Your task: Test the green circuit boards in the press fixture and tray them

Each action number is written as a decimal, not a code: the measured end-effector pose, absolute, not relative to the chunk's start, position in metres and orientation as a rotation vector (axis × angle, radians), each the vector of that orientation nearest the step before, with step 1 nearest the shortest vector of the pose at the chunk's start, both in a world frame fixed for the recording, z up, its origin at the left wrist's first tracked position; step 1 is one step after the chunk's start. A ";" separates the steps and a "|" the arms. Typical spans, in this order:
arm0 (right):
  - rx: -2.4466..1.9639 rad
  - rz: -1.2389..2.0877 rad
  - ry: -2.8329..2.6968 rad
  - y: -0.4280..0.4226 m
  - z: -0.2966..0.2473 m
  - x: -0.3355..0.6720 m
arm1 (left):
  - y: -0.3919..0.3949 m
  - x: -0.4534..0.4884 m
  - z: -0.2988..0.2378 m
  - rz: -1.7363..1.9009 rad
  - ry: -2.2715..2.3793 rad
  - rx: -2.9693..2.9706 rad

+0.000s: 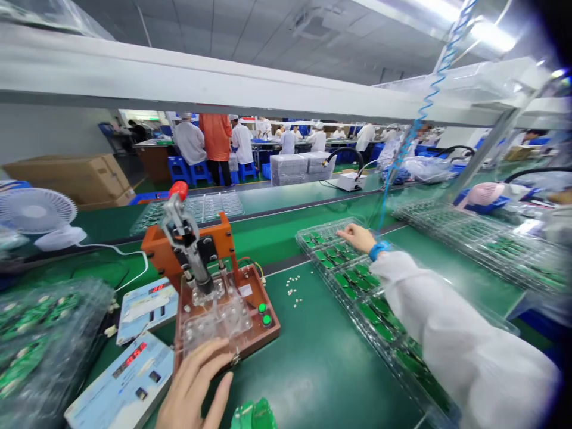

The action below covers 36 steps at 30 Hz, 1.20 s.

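Note:
My left hand (195, 385) lies open at the bottom, its fingers resting on the near edge of an orange-brown test fixture (223, 310). The fixture has a clear acrylic nest, two green buttons and a lever press with a red knob (179, 189). My right hand (357, 237), in a white sleeve with a blue wrist strap, reaches out to the far end of a clear tray (353, 280) of small green circuit boards. Its fingers are curled down onto the boards; whether they hold one is not visible.
Two meter boxes with red digits (134, 369) sit left of the fixture. A bagged tray of boards (31, 345) lies far left, a white fan (38, 214) behind it. Small white parts (292, 289) dot the green mat. More trays (482, 238) lie right. People work at benches beyond.

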State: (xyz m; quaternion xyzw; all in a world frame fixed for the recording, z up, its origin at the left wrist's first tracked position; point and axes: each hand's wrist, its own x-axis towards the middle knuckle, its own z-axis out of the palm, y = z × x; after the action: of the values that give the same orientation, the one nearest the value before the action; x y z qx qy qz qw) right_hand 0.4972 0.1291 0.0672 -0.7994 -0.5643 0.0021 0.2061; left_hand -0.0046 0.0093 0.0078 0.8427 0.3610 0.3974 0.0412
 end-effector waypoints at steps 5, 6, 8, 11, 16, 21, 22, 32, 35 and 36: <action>-1.873 0.191 -1.877 0.087 0.082 0.410 | 0.004 -0.002 0.023 1.199 0.968 2.507; -1.786 0.269 -1.961 0.072 0.080 0.387 | 0.003 -0.001 0.025 1.172 0.951 2.491; -1.547 0.494 -2.199 0.038 0.069 0.340 | 0.001 -0.001 0.026 1.092 0.908 2.483; -1.206 0.677 -2.481 -0.012 0.045 0.282 | -0.004 -0.007 0.022 0.916 0.813 2.495; -1.136 0.817 -2.494 -0.048 0.009 0.240 | -0.015 -0.021 0.006 0.679 0.801 2.418; -1.235 0.861 -2.471 -0.048 0.002 0.231 | -0.020 -0.028 -0.004 0.512 0.836 2.350; -1.237 0.868 -2.477 -0.048 0.002 0.229 | -0.020 -0.029 -0.004 0.475 0.848 2.341; -1.202 0.938 -2.519 -0.048 0.006 0.227 | -0.018 -0.030 -0.002 0.329 0.891 2.292; -1.183 0.984 -2.509 -0.048 0.006 0.227 | -0.019 -0.031 -0.002 0.331 0.889 2.286; -1.188 0.996 -2.497 -0.048 0.006 0.227 | -0.019 -0.031 -0.002 0.341 0.890 2.284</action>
State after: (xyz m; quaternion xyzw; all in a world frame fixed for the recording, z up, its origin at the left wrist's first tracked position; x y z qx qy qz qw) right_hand 0.2275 -0.0477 0.0064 -0.4021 -0.8452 0.3371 0.1013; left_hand -0.0307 -0.0189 -0.0020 0.8720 0.3398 0.1302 0.3273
